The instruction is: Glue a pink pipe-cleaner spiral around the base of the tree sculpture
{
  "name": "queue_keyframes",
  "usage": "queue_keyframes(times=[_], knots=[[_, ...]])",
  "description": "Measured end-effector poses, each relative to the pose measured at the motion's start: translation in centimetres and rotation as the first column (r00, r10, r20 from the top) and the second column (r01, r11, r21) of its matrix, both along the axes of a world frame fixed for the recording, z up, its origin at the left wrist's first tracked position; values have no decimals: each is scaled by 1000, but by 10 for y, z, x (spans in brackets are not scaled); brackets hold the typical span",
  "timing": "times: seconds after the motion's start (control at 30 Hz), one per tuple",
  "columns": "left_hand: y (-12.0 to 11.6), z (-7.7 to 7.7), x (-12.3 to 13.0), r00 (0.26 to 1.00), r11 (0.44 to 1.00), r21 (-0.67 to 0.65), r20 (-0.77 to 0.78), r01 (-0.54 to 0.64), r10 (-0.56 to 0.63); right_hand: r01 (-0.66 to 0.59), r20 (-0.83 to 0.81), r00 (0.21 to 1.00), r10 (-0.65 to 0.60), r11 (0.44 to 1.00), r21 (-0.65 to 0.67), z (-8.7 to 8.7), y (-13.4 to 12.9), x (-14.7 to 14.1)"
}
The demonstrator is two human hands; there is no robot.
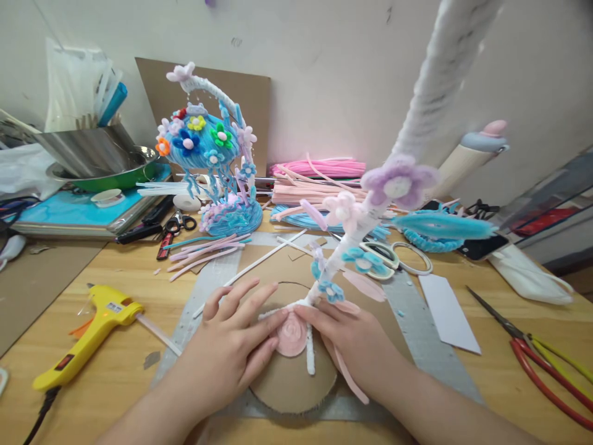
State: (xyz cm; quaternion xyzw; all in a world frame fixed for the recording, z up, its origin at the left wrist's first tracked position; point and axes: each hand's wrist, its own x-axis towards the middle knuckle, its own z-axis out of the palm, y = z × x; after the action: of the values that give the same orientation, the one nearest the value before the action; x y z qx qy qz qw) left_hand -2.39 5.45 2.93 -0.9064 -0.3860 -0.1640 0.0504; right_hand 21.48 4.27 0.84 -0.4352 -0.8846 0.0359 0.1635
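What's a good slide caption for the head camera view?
Both hands press a pink coil beside a white stem on round cardboard.

1) glue gun (99,327) left of the cardboard disc (296,392)
2) shears (527,343) right of the disc
3) basin (111,178) and tape roll (107,198) on the books (69,216), back left
4) board (257,111) behind the flower ornament (201,145)

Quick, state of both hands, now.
Left hand: open, fingers spread, touching the pink coil.
Right hand: fingers at the coil's edge and the white stem; open or closed, can't tell.
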Motion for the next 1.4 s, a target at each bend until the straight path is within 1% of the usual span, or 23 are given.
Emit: queue_keyframes(times=[0.13, 0.27, 0.43, 0.5, 0.6, 0.67, 0.73, 0.8, 0.87, 0.93, 0.97, 1.03, 1.13, 1.2, 1.33, 1.4], knots=[[1, -1, 0, 1000, 1000, 29, -20, 6, -5, 2, -3, 1000, -2, 1000, -18, 1, 0, 0], [2, -1, 1, 999, 998, 44, -26, 39, -37, -1, 6, 1000, 1, 999, -47, 2, 0, 0], [0, 1, 1, 996, 997, 24, -50, 80, -78, 6, 0, 1000, -6, 999, -51, 2, 0, 0], [-1, 1, 1, 998, 998, -14, -1, 57, -57, 12, -1, 1000, -12, 999, -52, 2, 0, 0], [-1, 2, 0, 992, 997, -72, 122, -19, 28, 7, 9, 1000, -6, 998, -66, 4, 0, 0], [0, 3, -1, 974, 995, -72, 213, -64, 78, 8, 10, 1000, -7, 996, -87, 4, 0, 0], [2, 5, -3, 938, 994, -59, 330, -97, 111, 9, 11, 1000, -8, 994, -108, 4, 0, 0], [3, 8, -4, 904, 992, -95, 410, -85, 117, 15, 15, 1000, -13, 993, -115, 5, 0, 0], [2, 10, -4, 891, 986, -163, 443, -29, 99, 13, 22, 1000, -10, 994, -109, 5, 0, 0], [-1, 12, -2, 903, 976, -211, 428, 53, 44, 11, 17, 1000, -9, 996, -93, 5, 0, -1], [-2, 12, -1, 913, 973, -214, 407, 87, 8, 7, 10, 1000, -6, 996, -84, 5, 0, -1], [-5, 13, 1, 943, 966, -217, 326, 139, -63, 3, -11, 1000, -4, 998, -68, 5, 0, -1], [-7, 12, 3, 971, 960, -225, 205, 166, -120, 0, -33, 999, -2, 999, -45, 4, -1, -1], [-7, 11, 2, 980, 969, -200, 165, 142, -110, 4, -28, 1000, -5, 999, -32, 3, -1, 0], [-5, 7, 2, 996, 992, -122, 86, 16, -5, 5, -7, 1000, -5, 1000, -15, 2, -1, 0], [-3, 5, 2, 999, 995, -102, 32, -4, 7, 9, -6, 1000, -9, 1000, -12, 1, -1, 0]])
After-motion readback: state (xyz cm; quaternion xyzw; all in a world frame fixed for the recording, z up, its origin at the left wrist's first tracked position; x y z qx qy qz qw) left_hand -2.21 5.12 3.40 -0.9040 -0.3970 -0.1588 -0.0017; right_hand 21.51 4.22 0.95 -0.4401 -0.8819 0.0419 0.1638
